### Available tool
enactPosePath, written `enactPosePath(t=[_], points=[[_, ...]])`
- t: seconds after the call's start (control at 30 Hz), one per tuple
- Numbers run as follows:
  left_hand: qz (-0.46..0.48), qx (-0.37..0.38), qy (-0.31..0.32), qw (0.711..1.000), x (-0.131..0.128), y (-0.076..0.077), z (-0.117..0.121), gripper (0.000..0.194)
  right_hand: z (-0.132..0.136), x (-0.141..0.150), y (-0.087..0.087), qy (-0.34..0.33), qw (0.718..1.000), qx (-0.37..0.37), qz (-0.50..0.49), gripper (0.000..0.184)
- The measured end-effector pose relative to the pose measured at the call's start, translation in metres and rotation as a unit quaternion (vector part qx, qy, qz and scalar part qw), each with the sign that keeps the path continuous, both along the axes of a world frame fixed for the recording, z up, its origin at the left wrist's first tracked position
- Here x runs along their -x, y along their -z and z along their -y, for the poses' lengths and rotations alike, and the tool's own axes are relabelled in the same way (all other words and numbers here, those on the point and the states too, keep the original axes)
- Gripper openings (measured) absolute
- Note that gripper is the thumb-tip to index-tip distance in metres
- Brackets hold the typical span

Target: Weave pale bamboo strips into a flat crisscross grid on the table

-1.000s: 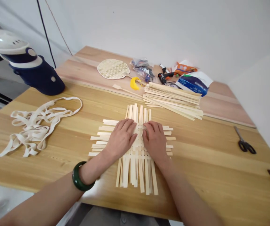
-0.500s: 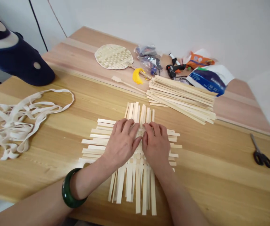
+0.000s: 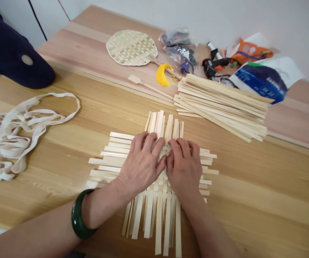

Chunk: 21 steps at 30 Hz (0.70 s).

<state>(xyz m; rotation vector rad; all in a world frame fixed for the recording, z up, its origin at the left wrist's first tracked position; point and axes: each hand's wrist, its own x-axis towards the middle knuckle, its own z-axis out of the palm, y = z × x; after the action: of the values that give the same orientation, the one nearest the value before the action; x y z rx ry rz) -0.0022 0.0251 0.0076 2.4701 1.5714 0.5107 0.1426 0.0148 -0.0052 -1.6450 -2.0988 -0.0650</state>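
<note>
Two hands, head view: left hand (image 3: 140, 166) and right hand (image 3: 184, 168), side by side, fingers spread and slightly curled, gripping nothing, pressing on a bamboo-strip weave (image 3: 159, 190) on the worktop (image 3: 251, 215). Centre interlaced; ends loose all round, so unfinished. Beyond the hands: stacked bamboo strips (image 3: 219, 107), woven bamboo fan (image 3: 131, 47). Left: cream cotton tape (image 3: 11, 143).

The left hand (image 3: 140, 165) and right hand (image 3: 183, 168) are placed side by side on the crossed bamboo strips (image 3: 159, 215), pressed against the weave. A green bangle (image 3: 79, 215) is worn on the left wrist. A stack of loose strips (image 3: 221, 107) is laid beyond, with a woven fan (image 3: 131, 47) and a glue gun (image 3: 213, 64) behind it. Cream webbing (image 3: 11, 136) lies left on the wooden table (image 3: 251, 200).
</note>
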Motion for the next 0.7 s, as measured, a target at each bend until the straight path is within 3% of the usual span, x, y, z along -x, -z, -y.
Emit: enactPosePath(t=[0.13,0.27,0.37,0.7], points=[[-0.006,0.000,0.002,1.000,-0.0001,-0.0002,0.0003,0.037,-0.0001,0.0005,-0.0018,-0.002,1.000,-0.006,-0.011,0.029],[0.015,-0.017,0.006,1.000,0.0011,0.0017,0.0026,0.041,0.0014,-0.0015,-0.0035,0.041,0.995,-0.046,-0.079,0.029],[0.017,-0.027,0.007,0.999,0.0016,0.0024,0.0037,0.037,0.0028,-0.0033,-0.0039,0.058,0.993,-0.069,-0.076,0.025],[0.026,-0.046,0.025,0.998,0.0021,0.0000,0.0029,0.030,0.0038,-0.0036,-0.0014,0.085,0.994,-0.037,-0.065,0.021]])
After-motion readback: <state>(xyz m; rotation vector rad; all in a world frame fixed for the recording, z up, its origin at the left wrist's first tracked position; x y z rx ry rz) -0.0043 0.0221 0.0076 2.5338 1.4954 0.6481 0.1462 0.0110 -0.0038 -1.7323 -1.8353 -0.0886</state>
